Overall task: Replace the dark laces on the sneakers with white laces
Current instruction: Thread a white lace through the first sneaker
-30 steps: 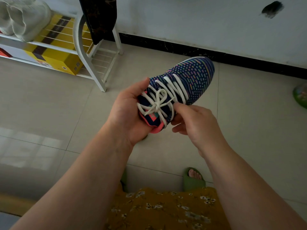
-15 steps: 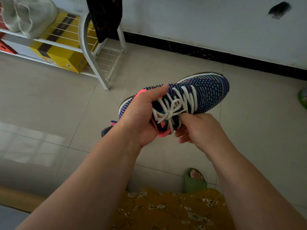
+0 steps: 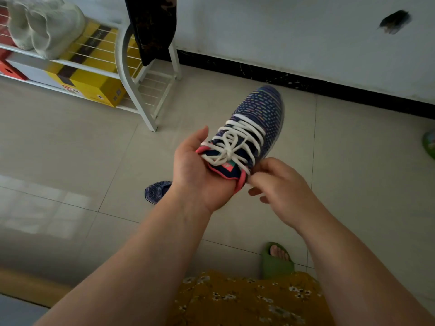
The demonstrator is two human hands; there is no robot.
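A left hand [image 3: 200,175] cradles the heel of a navy knit sneaker [image 3: 254,128], held above the tiled floor [image 3: 353,161], its white lace [image 3: 231,149] tied in a bow. The right hand [image 3: 280,187], fingers loosely curled, appears to pinch a lace end beside the collar; a tug there could undo the bow.

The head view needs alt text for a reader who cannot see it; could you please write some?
The left hand cradles the heel of a blue patterned sneaker laced and bow-tied with a white lace, while the right hand pinches at its collar, above a tiled floor.
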